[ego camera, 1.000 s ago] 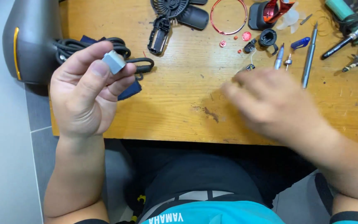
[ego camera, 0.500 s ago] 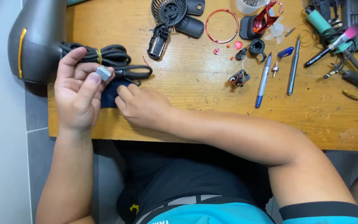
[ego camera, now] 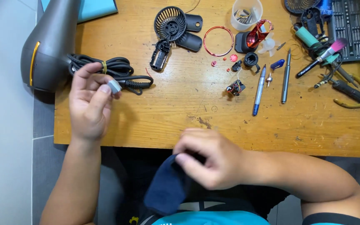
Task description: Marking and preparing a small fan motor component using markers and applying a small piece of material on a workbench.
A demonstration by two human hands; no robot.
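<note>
pinching a small grey part (ego camera: 114, 86) (left hand (ego camera: 89, 104)), right hand (ego camera: 208, 157) gripping dark cloth (ego camera: 166, 188).

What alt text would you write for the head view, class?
The left hand pinches a small grey part above a wooden table; the right hand holds a dark blue cloth at its near edge. A hair dryer and small parts lie beyond.

At the frame's lower middle, the cloth (ego camera: 167, 187) is dark navy. The small block (ego camera: 114, 86) at upper left is pale grey. The hair dryer (ego camera: 48, 46) is dark grey with a yellow-orange ring, its cord (ego camera: 117, 68) black. The bench (ego camera: 188, 112) is orange-brown wood.
</note>
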